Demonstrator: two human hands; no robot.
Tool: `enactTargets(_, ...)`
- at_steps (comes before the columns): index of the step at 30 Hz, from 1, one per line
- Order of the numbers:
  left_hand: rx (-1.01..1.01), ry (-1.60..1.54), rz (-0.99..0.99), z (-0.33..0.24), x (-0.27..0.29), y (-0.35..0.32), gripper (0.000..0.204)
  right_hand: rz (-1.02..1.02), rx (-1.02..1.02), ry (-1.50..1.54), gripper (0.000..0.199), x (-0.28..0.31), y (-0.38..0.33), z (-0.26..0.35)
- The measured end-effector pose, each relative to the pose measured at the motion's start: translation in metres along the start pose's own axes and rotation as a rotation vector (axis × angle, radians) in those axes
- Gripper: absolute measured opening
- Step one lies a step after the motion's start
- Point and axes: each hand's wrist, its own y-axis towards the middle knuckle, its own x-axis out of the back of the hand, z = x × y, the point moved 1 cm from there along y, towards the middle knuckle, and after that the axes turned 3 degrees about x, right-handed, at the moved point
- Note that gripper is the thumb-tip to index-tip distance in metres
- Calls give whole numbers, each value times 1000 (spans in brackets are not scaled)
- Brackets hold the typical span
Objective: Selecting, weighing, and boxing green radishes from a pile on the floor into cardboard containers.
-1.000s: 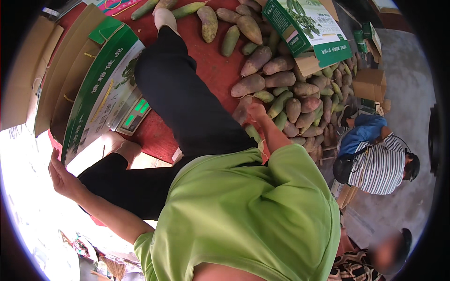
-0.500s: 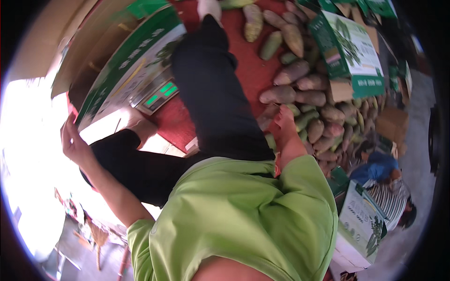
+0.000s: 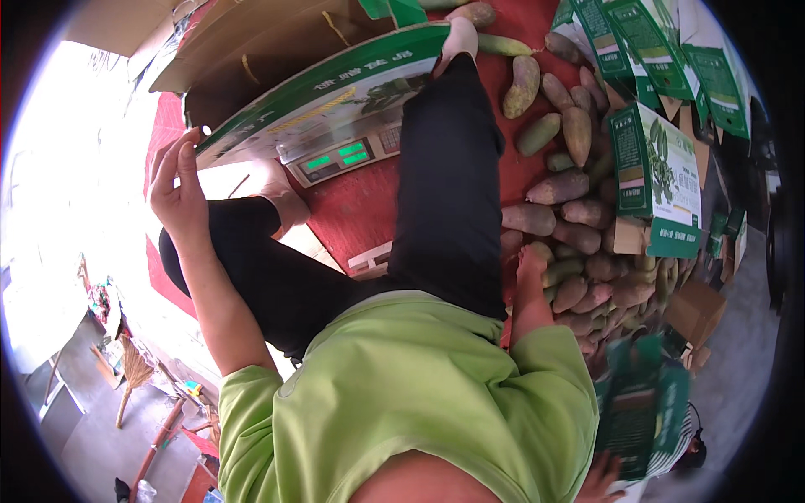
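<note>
My left hand (image 3: 179,189) is raised at the left, with thumb and fingertips pinched at the near corner of a large green-and-white cardboard box (image 3: 289,121). Below this box a scale (image 3: 335,159) shows lit green displays. On the right, my right hand (image 3: 530,261) rests low among oblong purple and green fruits (image 3: 558,187), close beside my thigh. Its fingers touch the pile, but they are partly hidden and small, so their grip is unclear. One reddish fruit (image 3: 510,243) lies right at its fingertips.
Smaller printed boxes (image 3: 662,172) stand beyond the fruit pile. At the lower right a co-worker's hand (image 3: 599,478) is beside a blurred green carton (image 3: 633,402). My black-trousered legs spread over the red floor covering (image 3: 356,214). A straw broom (image 3: 130,373) lies at the lower left.
The view has shifted, so the box, scale and fruits appear lower and more to the right. My left hand stays at the box corner. The co-worker's carton has moved and turned.
</note>
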Motion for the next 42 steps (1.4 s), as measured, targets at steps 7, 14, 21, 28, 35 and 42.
enactTargets(7, 16, 93, -38, -20, 35, -6, 12, -303, 165, -423, 19, -143, -65, 20)
enactTargets(14, 27, 83, 97, -24, 39, -6, 10, -203, 420, -369, 23, -194, -109, 96)
enactTargets(21, -52, 117, 159, -30, 47, -9, 10, 26, 718, -308, 18, -305, -163, 180)
enactTargets(28, -73, 99, 183, -27, 51, -11, 10, 353, 1182, -547, 14, -465, -268, 277)
enactTargets(35, -86, 84, 200, -27, 52, -9, 9, 972, 1195, -341, 16, -585, -368, 289)
enactTargets(42, -73, 59, 169, -22, 50, -10, 9, 1305, 712, -381, 21, -680, -357, 219)
